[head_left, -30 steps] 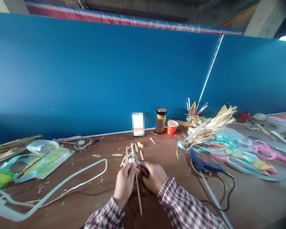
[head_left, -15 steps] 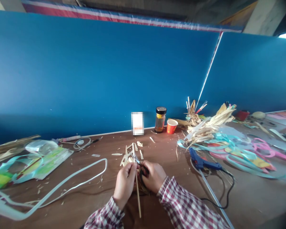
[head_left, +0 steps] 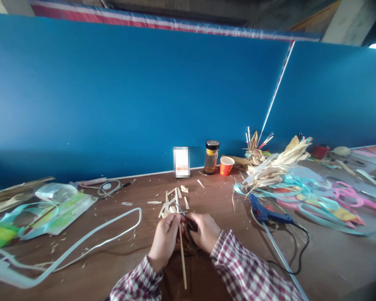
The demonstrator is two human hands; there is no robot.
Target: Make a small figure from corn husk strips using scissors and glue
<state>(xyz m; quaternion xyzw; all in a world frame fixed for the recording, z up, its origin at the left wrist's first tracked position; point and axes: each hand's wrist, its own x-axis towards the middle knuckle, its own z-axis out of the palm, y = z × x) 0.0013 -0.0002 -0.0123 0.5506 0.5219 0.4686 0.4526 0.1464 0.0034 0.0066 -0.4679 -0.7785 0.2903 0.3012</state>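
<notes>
My left hand (head_left: 166,235) pinches a thin pale strip (head_left: 183,261), which looks like dried husk or straw and hangs down toward me. Dark-handled scissors (head_left: 191,225) are gripped in my right hand (head_left: 206,230), close beside the left fingertips. Their blades point up and to the left, near the strip's upper end; whether they touch it I cannot tell. Just beyond my fingers lies a small pile of cut pale pieces (head_left: 169,203) on the brown table (head_left: 138,255).
A blue glue gun (head_left: 268,213) with a black cord lies at right, before dried husks (head_left: 278,165), turquoise ribbon and pink scissors (head_left: 347,194). A lidded jar (head_left: 211,158) and red paper cup (head_left: 227,166) stand at the back. White tubing (head_left: 90,236) crosses the left side.
The scissors and my right hand have shifted slightly away from the left fingertips, and the handles look wider apart. My left hand still holds the strip in nearly the same place.
</notes>
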